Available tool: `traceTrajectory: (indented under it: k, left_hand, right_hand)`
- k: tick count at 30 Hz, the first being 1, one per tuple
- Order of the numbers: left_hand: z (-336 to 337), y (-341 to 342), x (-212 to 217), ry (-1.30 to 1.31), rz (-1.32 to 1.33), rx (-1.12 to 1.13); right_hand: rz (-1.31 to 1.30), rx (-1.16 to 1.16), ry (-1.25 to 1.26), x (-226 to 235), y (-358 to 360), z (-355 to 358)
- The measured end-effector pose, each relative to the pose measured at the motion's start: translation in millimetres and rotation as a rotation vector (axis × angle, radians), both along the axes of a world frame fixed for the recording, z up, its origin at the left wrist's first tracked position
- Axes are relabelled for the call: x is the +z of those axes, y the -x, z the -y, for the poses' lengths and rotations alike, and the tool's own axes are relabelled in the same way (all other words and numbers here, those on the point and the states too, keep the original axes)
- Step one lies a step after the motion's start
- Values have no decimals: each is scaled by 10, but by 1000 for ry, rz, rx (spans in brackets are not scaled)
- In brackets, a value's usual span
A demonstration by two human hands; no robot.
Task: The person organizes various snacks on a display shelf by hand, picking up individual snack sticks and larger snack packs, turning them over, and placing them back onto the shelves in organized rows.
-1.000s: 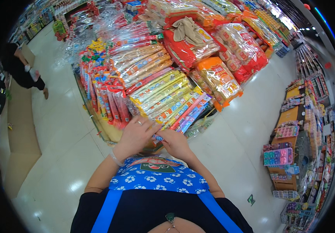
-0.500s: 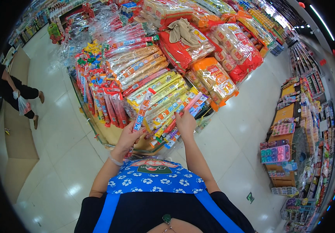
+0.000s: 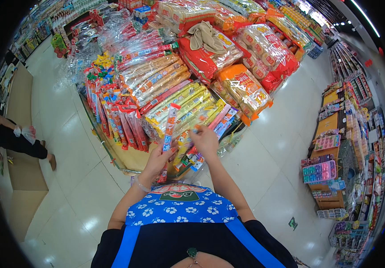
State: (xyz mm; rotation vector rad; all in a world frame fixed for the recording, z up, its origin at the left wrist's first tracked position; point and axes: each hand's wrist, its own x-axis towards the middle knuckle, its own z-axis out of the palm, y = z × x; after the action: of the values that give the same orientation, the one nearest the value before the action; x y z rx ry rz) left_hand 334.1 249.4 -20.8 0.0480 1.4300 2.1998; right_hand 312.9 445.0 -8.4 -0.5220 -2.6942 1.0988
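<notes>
While a long red-and-white snack pack [image 3: 169, 127] is gripped upright in the left hand [image 3: 159, 158], clear of the pile, the right hand [image 3: 206, 140] is closed on flat packs [image 3: 192, 111] stacked just ahead.

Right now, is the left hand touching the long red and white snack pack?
Touching. In the head view, the left hand is closed around the lower part of the long red and white snack pack, holding it upright.

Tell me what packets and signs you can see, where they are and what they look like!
Long packet: upright in left hand, thin, red and white.
Yellow packs: flat rows under right hand.
Red bags: piled behind, shiny.
Orange bag: right of the pile.
Green floor sign: small square, lower right.
</notes>
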Motion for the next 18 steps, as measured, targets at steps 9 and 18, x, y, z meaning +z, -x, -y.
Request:
traceTrajectory:
  k: [9, 18]
  left_hand:
    - [82, 27, -343, -154, 182, -27]
    - [282, 118, -303, -334, 278, -10]
  right_hand:
    - [-83, 272, -403, -40, -180, -160]
    - [-83, 749, -774, -143, -35, -617]
